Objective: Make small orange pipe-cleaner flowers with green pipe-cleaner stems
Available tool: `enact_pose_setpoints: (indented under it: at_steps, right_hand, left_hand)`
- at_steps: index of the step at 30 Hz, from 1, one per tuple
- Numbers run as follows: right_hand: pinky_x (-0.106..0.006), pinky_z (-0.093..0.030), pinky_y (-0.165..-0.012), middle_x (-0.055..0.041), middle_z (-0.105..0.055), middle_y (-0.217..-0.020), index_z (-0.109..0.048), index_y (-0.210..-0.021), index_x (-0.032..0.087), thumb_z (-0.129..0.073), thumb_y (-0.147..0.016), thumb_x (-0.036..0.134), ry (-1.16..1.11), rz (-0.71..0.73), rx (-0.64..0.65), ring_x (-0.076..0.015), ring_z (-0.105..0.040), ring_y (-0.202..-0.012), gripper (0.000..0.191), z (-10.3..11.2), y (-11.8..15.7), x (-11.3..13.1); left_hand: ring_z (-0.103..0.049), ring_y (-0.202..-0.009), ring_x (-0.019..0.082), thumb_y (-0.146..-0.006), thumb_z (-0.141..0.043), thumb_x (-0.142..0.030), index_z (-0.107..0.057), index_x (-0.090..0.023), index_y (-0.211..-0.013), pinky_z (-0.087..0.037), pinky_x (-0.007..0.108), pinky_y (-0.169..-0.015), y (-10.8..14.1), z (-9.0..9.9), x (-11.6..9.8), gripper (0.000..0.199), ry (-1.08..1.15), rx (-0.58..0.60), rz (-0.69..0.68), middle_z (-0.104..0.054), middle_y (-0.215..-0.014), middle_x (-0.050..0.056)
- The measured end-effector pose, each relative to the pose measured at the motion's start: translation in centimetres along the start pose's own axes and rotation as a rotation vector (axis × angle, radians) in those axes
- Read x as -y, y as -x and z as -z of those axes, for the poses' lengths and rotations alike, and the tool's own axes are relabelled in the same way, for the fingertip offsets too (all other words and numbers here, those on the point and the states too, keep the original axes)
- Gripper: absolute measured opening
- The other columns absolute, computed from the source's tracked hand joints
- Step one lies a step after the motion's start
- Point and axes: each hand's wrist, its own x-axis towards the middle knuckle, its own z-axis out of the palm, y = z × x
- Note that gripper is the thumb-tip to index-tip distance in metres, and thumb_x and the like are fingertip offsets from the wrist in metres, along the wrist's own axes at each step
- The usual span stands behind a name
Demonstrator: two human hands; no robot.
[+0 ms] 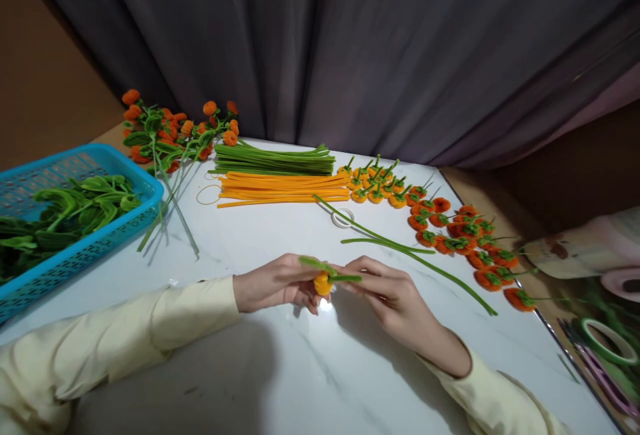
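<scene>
A small yellow pipe-cleaner pumpkin [323, 284] is held between my two hands, above the front middle of the white table. My left hand [275, 281] is closed around its left side, fingers partly tucked behind it. From the right, my right hand [393, 291] pinches at a green pipe cleaner [347, 278] that sticks out of the pumpkin's top. Another green end points up and left over my left fingers. Just beyond my hands lie loose green pipe cleaners [400, 246] and a white ring of tape [343, 218].
Behind lie bundles of green pipe cleaners [275, 159] and orange pipe cleaners [283, 188]. Yellow pumpkins [376, 193] and orange pumpkins [463, 229] sit at right. A blue basket [95, 241] of leaves and orange stems [173, 131] stand left. Scissors [600, 368] and green tape [607, 341] lie far right.
</scene>
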Motion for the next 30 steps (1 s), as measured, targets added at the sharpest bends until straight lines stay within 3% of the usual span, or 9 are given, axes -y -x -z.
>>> enact_pose_setpoints:
  at_steps: [3,6,13,17,20,24,30]
  right_hand:
    - [-0.022,-0.044,-0.058,-0.0040,-0.059,-0.078,-0.065,-0.105,0.020,-0.049,-0.089,0.020,-0.094,-0.171,0.054,-0.0112,-0.055,-0.063,0.023,0.4,-0.4,0.0]
    - [-0.020,-0.039,-0.047,-0.0024,-0.057,-0.076,-0.061,-0.111,0.018,-0.049,-0.090,0.030,-0.198,-0.305,0.075,-0.0065,-0.046,-0.048,0.027,0.1,-0.3,-0.1]
    - [-0.018,-0.034,-0.040,0.0002,-0.054,-0.065,-0.058,-0.109,0.014,-0.051,-0.088,0.038,-0.340,-0.431,0.095,-0.0058,-0.042,-0.044,0.033,-0.1,-0.5,0.1]
    - [-0.016,-0.026,-0.036,0.0069,-0.044,-0.048,-0.056,-0.109,0.013,-0.054,-0.086,0.037,-0.431,-0.560,0.236,-0.0046,-0.034,-0.038,0.033,1.1,-1.2,0.4]
    - [-0.016,-0.026,-0.036,0.0065,-0.046,-0.049,-0.058,-0.101,0.013,-0.055,-0.085,0.037,-0.463,-0.568,0.379,-0.0037,-0.034,-0.037,0.029,2.3,-1.9,0.2]
    - [-0.015,-0.029,-0.036,-0.0011,-0.058,-0.071,-0.060,-0.091,0.013,-0.056,-0.084,0.037,-0.505,-0.527,0.539,-0.0040,-0.045,-0.042,0.026,3.4,-2.9,-0.3]
    - [-0.016,-0.036,-0.042,0.0007,-0.054,-0.070,-0.062,-0.096,0.015,-0.054,-0.086,0.034,-0.361,-0.505,0.584,-0.0041,-0.044,-0.045,0.023,3.9,-3.8,0.2]
  left_hand:
    - [-0.061,-0.057,0.011,-0.078,-0.066,-0.039,-0.058,-0.011,-0.090,-0.050,0.023,-0.057,0.0,0.1,0.1,0.031,0.049,-0.007,-0.027,-0.063,-0.070,0.003]
    - [-0.062,-0.058,0.011,-0.080,-0.064,-0.037,-0.056,-0.012,-0.089,-0.050,0.022,-0.055,-0.1,0.2,0.2,0.027,0.068,0.011,-0.015,-0.063,-0.069,0.003]
    - [-0.061,-0.057,0.010,-0.082,-0.059,-0.040,-0.054,-0.013,-0.088,-0.051,0.022,-0.057,-0.2,0.1,0.1,0.029,0.095,0.041,-0.003,-0.063,-0.069,0.004]
    - [-0.058,-0.057,0.009,-0.080,-0.062,-0.041,-0.054,-0.013,-0.087,-0.052,0.024,-0.060,-0.2,0.0,0.0,0.030,0.080,0.046,0.014,-0.061,-0.067,0.002]
    - [-0.055,-0.054,0.008,-0.079,-0.064,-0.037,-0.055,-0.013,-0.089,-0.053,0.024,-0.060,-0.1,-0.1,-0.1,0.027,0.053,0.059,0.054,-0.061,-0.068,0.002]
    - [-0.054,-0.051,0.008,-0.073,-0.071,-0.037,-0.055,-0.014,-0.085,-0.054,0.028,-0.061,0.0,-0.2,-0.1,0.031,0.019,0.075,0.108,-0.061,-0.067,0.001]
    - [-0.054,-0.051,0.007,-0.072,-0.071,-0.041,-0.056,-0.013,-0.084,-0.054,0.029,-0.061,-0.1,0.1,0.1,0.033,-0.019,0.052,0.069,-0.060,-0.067,0.000]
